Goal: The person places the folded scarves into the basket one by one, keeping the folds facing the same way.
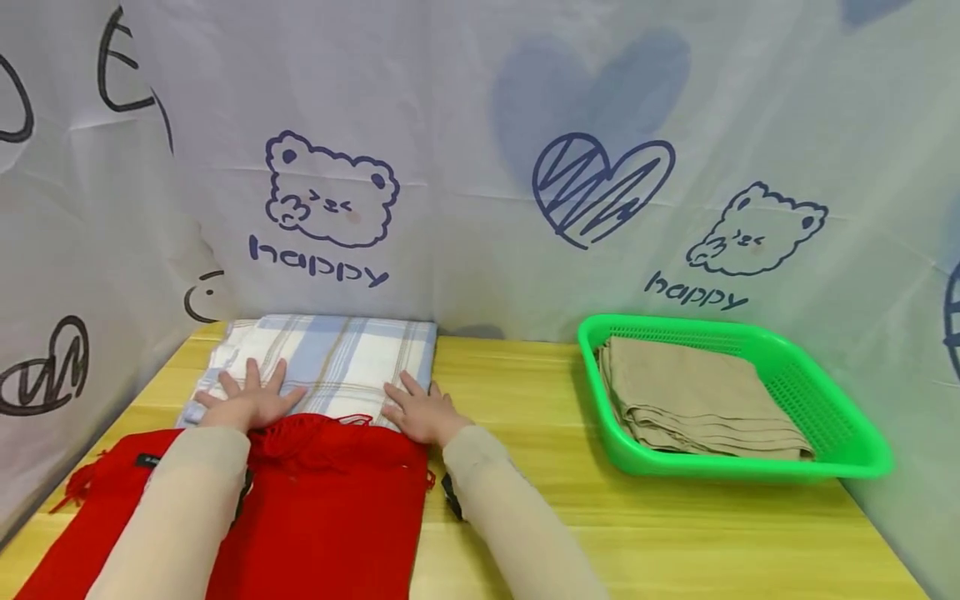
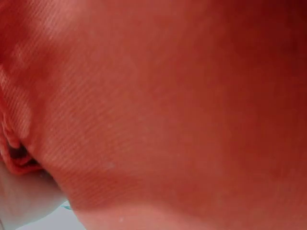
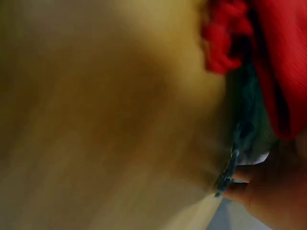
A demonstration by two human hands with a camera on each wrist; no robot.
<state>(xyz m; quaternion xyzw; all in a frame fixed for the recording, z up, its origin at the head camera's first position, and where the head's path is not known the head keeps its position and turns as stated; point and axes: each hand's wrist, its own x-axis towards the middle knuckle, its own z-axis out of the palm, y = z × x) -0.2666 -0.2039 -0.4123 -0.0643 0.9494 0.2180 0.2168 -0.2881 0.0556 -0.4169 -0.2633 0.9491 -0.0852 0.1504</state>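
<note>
A folded blue-and-white plaid cloth (image 1: 352, 358) lies at the back left of the table. On its left part rests my left hand (image 1: 253, 403), palm down with fingers spread. Near its right edge my right hand (image 1: 424, 414) presses flat, fingers spread too. A red fringed scarf (image 1: 330, 517) lies in front of the plaid cloth and overlaps its near edge, under my left forearm. Red fabric fills most of the left wrist view. In the right wrist view, my right hand (image 3: 273, 191) touches the cloth's side beside the hanging red scarf (image 3: 288, 62).
A green plastic basket (image 1: 847, 433) stands on the right with a folded beige cloth (image 1: 690, 387) in it. Yellow wood-grain table (image 1: 517, 400) surface lies between basket and plaid cloth. A printed white curtain (image 1: 465, 167) hangs behind and at both sides.
</note>
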